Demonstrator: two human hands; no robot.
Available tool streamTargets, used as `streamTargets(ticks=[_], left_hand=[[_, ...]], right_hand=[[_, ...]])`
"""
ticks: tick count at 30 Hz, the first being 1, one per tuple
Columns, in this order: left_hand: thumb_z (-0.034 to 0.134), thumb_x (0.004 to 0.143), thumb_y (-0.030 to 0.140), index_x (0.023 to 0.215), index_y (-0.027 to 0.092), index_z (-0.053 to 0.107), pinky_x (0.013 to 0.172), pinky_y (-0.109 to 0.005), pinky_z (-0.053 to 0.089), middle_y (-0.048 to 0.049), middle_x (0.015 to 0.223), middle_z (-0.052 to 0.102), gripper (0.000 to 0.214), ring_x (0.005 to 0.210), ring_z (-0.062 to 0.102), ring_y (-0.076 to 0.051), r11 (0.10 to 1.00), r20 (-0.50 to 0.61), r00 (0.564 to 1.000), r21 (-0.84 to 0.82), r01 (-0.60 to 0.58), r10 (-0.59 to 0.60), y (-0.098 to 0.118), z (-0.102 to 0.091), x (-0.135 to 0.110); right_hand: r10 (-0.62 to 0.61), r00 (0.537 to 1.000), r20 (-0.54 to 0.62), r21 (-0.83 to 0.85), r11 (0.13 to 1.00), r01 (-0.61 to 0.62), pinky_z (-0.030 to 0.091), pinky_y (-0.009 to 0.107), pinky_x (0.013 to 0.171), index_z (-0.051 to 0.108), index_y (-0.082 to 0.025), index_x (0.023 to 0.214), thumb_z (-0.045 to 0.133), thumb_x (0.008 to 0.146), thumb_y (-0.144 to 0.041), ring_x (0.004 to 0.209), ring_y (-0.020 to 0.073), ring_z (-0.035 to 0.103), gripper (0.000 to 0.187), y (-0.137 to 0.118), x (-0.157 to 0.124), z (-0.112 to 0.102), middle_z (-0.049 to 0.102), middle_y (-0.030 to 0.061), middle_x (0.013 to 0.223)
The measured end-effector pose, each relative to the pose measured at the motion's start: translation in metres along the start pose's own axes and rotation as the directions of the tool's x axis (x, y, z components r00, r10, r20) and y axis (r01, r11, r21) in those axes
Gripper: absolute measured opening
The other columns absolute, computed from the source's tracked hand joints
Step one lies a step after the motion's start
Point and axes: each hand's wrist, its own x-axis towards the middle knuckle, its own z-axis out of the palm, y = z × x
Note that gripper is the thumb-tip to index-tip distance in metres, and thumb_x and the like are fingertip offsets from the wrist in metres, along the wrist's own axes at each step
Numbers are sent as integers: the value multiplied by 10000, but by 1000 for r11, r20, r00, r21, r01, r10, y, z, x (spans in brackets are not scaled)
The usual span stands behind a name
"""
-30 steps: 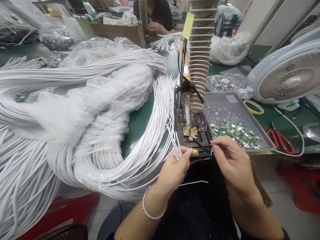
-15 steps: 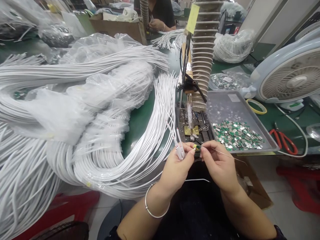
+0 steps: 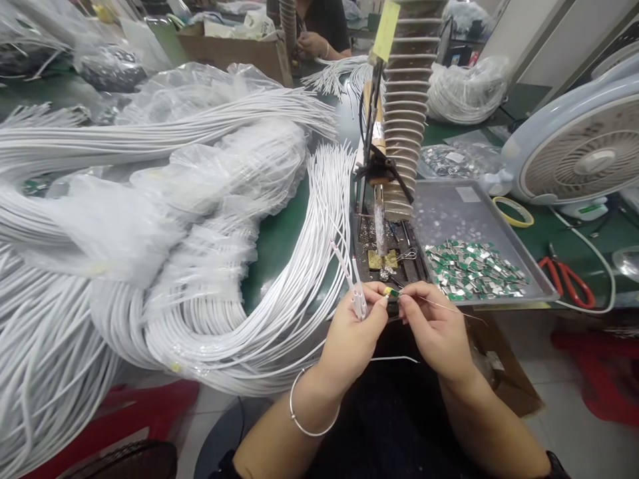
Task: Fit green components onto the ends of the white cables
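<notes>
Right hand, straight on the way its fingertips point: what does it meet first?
The right hand points up and left, so probably the small yellow-green part just ahead of its fingertips, pinched by the left hand. Depth is hard to judge from this view.

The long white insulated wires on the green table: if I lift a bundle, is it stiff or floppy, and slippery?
Probably floppy: the long white insulated wires lie in loose curves. Slightly springy, perhaps, as their ends fan out. Their smooth coating may let strands slide apart.
</notes>
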Motion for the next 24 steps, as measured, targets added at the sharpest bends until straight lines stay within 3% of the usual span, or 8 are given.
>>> streamTargets(ticks=[6,11,15,20,24], left_hand=[[555,747,142,638,167,504,732,-251,422,-14,858,582,123,762,548,-111,997,-56,996,13,71,-70,5,3,2],[563,738,164,640,167,510,761,-274,414,-37,863,602,112,796,559,-133,996,-118,991,51,67,-61,6,5,5],[567,741,180,637,173,513,772,-276,417,-28,818,606,117,795,565,-134,996,-126,991,63,62,-54,6,5,6],[572,733,187,629,173,504,777,-277,424,-22,831,604,125,800,567,-130,996,-126,990,65,65,-56,10,6,5],[572,735,186,635,166,502,766,-269,423,-32,873,611,124,791,565,-124,993,-134,989,94,69,-56,12,6,6]], right_hand=[[-266,962,-55,-188,949,252,526,333,687,582,-194,1063,410,885,-140,776,157,598,253,11,-5,-1,628,71,936],[-379,909,-173,-128,924,361,559,319,601,457,-218,1251,368,897,-133,821,174,633,375,20,-13,3,629,100,1050],[-428,882,-198,-118,903,412,587,349,646,483,-215,1183,406,890,-140,861,190,662,312,20,-15,6,656,93,1021],[-476,871,-125,-215,870,445,576,408,761,562,-212,1064,462,847,-75,932,209,649,276,15,-10,4,665,92,984],[-511,856,-84,-287,835,470,568,388,770,591,-209,1014,490,825,-49,919,194,639,268,11,-4,3,654,90,961]])
